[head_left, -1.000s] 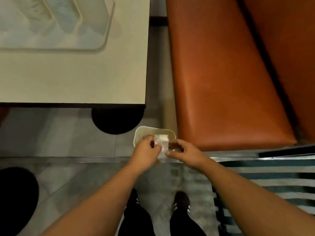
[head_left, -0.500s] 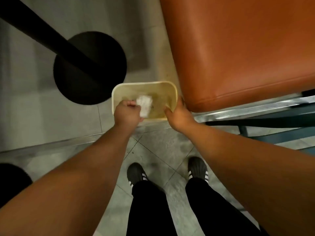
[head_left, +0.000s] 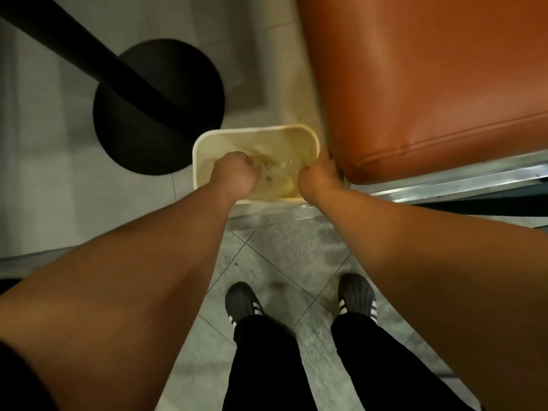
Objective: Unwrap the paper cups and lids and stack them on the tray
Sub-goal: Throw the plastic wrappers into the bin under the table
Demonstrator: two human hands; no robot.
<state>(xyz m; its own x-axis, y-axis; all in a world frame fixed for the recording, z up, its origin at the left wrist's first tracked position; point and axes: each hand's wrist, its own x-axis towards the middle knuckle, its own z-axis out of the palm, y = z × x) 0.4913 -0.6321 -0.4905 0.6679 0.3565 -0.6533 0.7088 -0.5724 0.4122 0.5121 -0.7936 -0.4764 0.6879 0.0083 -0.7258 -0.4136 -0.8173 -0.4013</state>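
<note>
Head view: one cream bin (head_left: 255, 134) on the floor, two hands in it, two black shoes (head_left: 240, 302) near. Left hand (head_left: 234, 173) reaches down inside, fingers curled; can't tell if they hold anything. Right hand (head_left: 318, 176) sits at the bin's right rim, fingers hidden, grip unclear. Cups, lids, tray not in frame. Bin's right edge butts against one orange seat (head_left: 430, 84); one black table base (head_left: 158, 106) just left. Open tiled floor (head_left: 281, 256) near side.
</note>
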